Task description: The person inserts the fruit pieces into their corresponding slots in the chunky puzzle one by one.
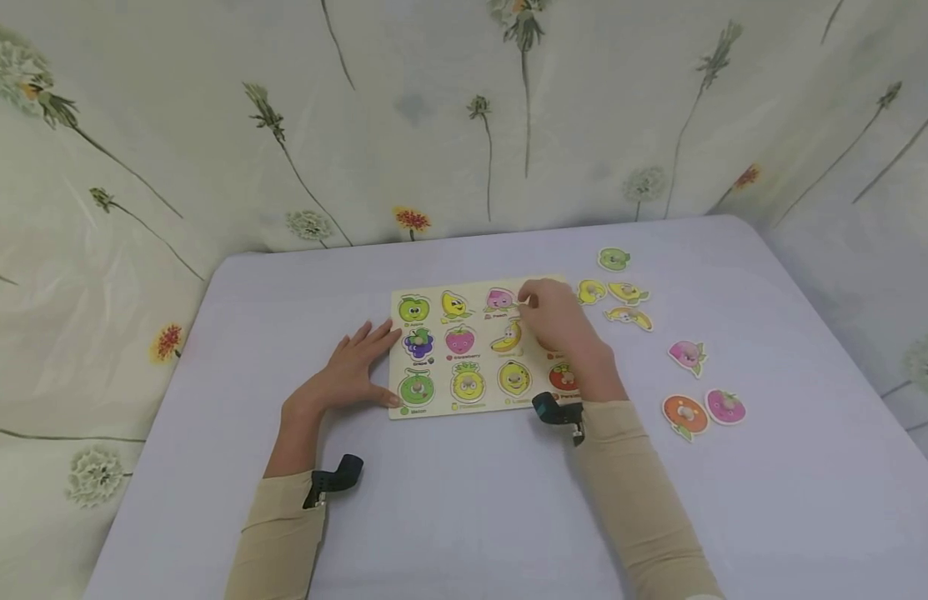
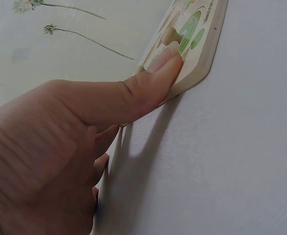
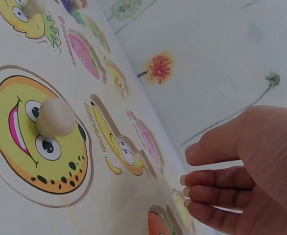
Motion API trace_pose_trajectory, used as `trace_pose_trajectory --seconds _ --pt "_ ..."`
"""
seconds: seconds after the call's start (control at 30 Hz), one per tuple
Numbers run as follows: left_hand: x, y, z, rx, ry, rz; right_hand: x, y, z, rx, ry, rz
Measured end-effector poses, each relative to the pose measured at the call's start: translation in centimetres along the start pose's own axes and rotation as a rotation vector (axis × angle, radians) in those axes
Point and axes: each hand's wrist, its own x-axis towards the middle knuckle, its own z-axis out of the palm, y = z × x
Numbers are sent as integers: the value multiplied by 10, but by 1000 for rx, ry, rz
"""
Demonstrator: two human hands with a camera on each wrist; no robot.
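A wooden fruit puzzle board (image 1: pixel 444 409) lies on the table. My left hand (image 1: pixel 351 367) is at its left edge, fingers spread; the thumb (image 2: pixel 158 78) rests on the corner beside the knobbed melon piece (image 2: pixel 186 33). Over the board's upper right bends my right hand (image 1: pixel 557 321), thumb and fingertips close to the surface near the peach recess (image 3: pixel 145 138), with no piece showing between them. Knobbed pieces sit in the lower row, among them the lemon (image 3: pixel 35 147) and pineapple (image 3: pixel 23 22); the grape piece (image 1: pixel 418 343) is seated too. The right hand hides part of the right column.
Right of the board lie loose pieces: a green apple (image 1: pixel 614 259), a yellow pear-like piece (image 1: pixel 591 291), a yellow fruit with leaves (image 1: pixel 628 292), a banana (image 1: pixel 630 318), a peach (image 1: pixel 687 356), an orange (image 1: pixel 685 414) and a pink fruit (image 1: pixel 725 407). Flowered cloth (image 1: pixel 433 125) hangs behind.
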Motion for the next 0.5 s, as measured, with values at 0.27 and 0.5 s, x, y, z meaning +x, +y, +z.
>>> trace_pose_trajectory --seconds 0.27,0.5 --pt "-1 1 -1 -4 0 2 1 15 -9 1 34 17" --pt "0 0 0 3 2 4 2 26 -16 -14 66 27"
